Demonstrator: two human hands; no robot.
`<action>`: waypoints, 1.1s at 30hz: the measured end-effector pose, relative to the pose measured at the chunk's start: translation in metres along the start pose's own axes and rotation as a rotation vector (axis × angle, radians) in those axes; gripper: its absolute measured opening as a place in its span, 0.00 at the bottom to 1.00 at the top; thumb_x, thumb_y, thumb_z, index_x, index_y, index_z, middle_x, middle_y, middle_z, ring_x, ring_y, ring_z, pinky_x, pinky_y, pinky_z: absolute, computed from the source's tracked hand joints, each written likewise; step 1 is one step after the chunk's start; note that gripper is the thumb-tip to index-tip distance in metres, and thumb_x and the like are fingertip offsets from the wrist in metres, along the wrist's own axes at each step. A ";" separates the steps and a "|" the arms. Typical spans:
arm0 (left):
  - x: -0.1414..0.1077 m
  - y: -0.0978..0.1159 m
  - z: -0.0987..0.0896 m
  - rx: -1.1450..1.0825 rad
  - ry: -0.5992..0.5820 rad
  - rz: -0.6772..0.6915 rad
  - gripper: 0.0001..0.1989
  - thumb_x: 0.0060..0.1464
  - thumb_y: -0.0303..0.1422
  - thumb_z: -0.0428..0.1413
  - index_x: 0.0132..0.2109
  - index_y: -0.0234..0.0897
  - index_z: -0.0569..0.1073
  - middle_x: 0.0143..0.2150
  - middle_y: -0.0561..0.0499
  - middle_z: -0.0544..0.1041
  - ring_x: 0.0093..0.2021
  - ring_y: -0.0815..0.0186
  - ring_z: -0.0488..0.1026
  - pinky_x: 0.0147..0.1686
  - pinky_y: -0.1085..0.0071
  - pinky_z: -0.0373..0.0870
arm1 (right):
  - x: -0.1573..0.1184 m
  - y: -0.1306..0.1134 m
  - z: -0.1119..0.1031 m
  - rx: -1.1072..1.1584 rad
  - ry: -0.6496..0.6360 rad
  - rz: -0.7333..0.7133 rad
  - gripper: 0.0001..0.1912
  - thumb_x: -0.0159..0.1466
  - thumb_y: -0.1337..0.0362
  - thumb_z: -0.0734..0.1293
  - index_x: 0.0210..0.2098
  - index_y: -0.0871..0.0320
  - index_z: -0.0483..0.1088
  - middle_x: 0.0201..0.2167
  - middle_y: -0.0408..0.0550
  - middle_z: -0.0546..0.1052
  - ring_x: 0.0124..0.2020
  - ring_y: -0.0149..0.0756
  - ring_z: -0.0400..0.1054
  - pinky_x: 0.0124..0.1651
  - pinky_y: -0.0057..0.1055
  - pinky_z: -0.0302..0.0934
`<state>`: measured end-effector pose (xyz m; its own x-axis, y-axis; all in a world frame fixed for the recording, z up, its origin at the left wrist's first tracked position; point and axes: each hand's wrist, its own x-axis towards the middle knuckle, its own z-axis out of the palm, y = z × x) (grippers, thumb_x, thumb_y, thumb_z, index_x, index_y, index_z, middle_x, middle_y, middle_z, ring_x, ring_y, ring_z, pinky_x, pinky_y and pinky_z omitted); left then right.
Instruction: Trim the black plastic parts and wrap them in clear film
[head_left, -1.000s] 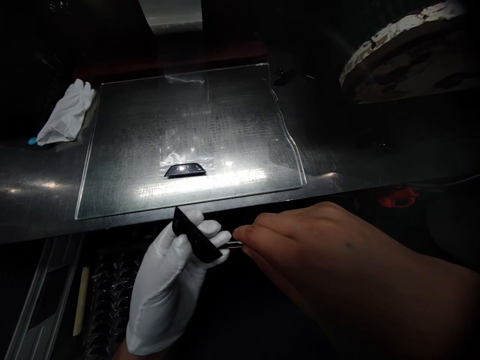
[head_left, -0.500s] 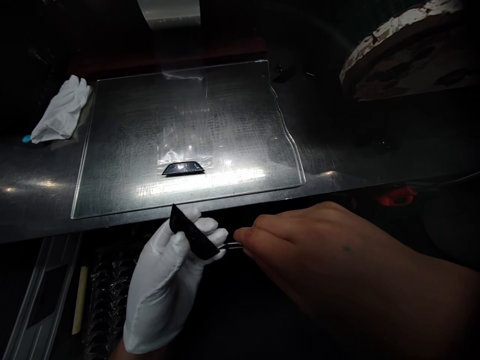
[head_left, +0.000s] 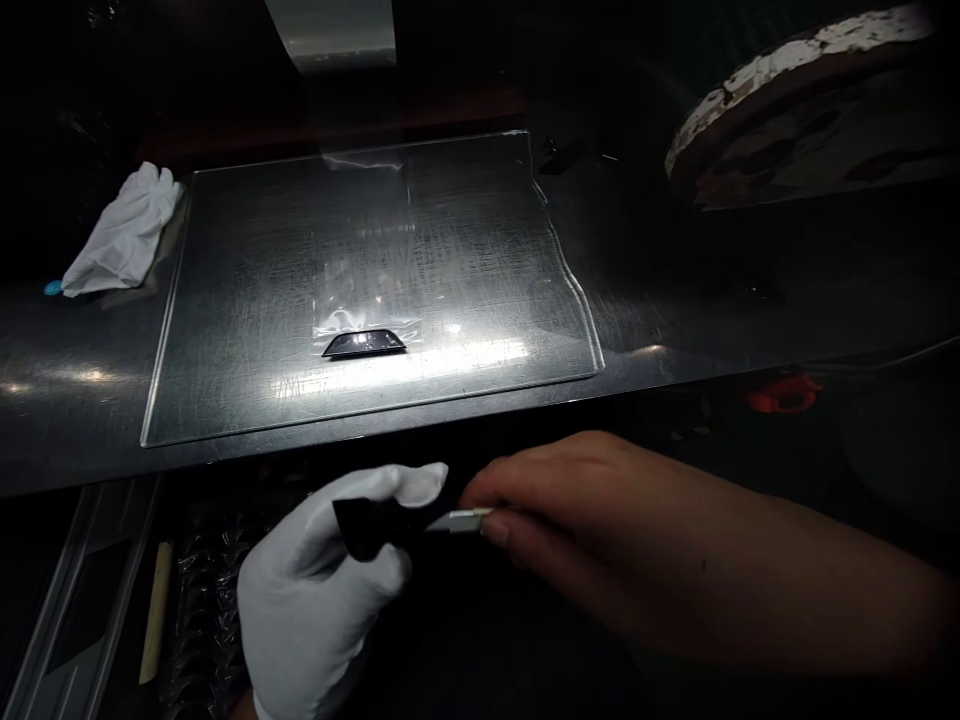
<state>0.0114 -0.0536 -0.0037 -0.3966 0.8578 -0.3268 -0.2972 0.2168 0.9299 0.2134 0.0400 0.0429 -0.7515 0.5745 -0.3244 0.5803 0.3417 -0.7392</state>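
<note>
Apparently mid edge-work w/ small blade (head_left: 461, 521) on dark part (head_left: 362, 526), in air just off front edge of work surface (head_left: 60, 430).
Gripping part betw. thumb & fingers in gloved L hand (head_left: 315, 590); pinching blade in bare R hand (head_left: 592, 520), w/ tip toward part's R end, can't tell if touching. On glass sheet (head_left: 480, 265), nr its front edge, abt midway betw. front corners: similar dark piece (head_left: 364, 343), w/ clear film (head_left: 337, 300) at its back. Just off sheet's L edge, on work surface: spare white glove (head_left: 124, 235). As for next move, prob. calls for firm L grip & light, controlled strokes along part's edge, w/ care not to nick glove fabric.
</note>
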 end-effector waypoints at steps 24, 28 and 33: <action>0.016 -0.029 0.009 -0.362 -0.491 0.181 0.13 0.66 0.39 0.60 0.55 0.49 0.80 0.54 0.52 0.84 0.57 0.53 0.80 0.61 0.54 0.76 | -0.030 0.135 0.030 -0.104 1.170 -0.123 0.16 0.68 0.68 0.70 0.54 0.49 0.78 0.49 0.50 0.78 0.49 0.47 0.74 0.54 0.44 0.69; 0.019 -0.036 0.017 -0.292 -0.392 0.084 0.11 0.59 0.43 0.65 0.49 0.52 0.82 0.48 0.53 0.86 0.53 0.50 0.82 0.56 0.53 0.80 | -0.072 0.170 0.104 0.404 1.063 0.216 0.10 0.69 0.56 0.71 0.46 0.51 0.82 0.35 0.46 0.80 0.32 0.39 0.75 0.37 0.36 0.71; 0.030 -0.073 0.008 0.071 -0.289 -0.269 0.18 0.48 0.43 0.72 0.46 0.45 0.85 0.46 0.45 0.87 0.49 0.40 0.83 0.54 0.44 0.81 | -0.092 0.263 0.129 0.398 1.434 0.545 0.21 0.75 0.48 0.64 0.55 0.60 0.73 0.38 0.48 0.78 0.32 0.36 0.74 0.33 0.33 0.71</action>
<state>0.0283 -0.0402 -0.0802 -0.0490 0.8595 -0.5087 -0.2925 0.4747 0.8302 0.3952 -0.0191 -0.1980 0.5523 0.8326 0.0414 0.3810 -0.2080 -0.9009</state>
